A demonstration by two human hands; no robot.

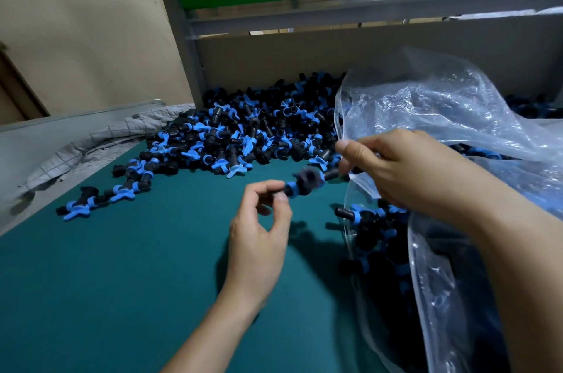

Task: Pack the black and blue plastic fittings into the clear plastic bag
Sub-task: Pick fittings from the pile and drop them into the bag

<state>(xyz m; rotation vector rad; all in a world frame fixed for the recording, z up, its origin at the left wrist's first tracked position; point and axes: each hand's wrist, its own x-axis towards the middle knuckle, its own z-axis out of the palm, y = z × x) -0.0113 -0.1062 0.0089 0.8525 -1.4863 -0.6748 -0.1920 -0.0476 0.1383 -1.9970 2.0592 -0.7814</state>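
Left hand (259, 220): fingers curled, thumb and forefinger pinching the black end of one black and blue fitting (300, 183), held just above the counter (122, 281). The fitting is motion-blurred, so its shape is hard to read beyond a blue collar and a dark body. Right hand (405, 168): just right of the fitting and slightly higher, thumb and fingers closed on the rim of the clear bag (441, 104), lifting that edge so the mouth faces the left hand. The fitting's free end sits close to the bag's mouth, between the two hands; cannot tell if it touches the plastic. Below the right hand and wrist, packed fittings (374, 229) lie inside the bag, dark through the film, one with a black stub end near the opening. The rest of the bag billows up behind the right hand and drapes down under the right forearm. Beyond both hands, a loose pile of fittings (243, 129) covers the far part of the green counter, up against a cardboard wall (304, 55). Far left of the left hand, a few stray fittings (79, 208) trail off from the pile. Further left, a crumpled checked cloth (106, 141) lies along the counter's edge. A grey metal frame (182, 37) stands behind it.
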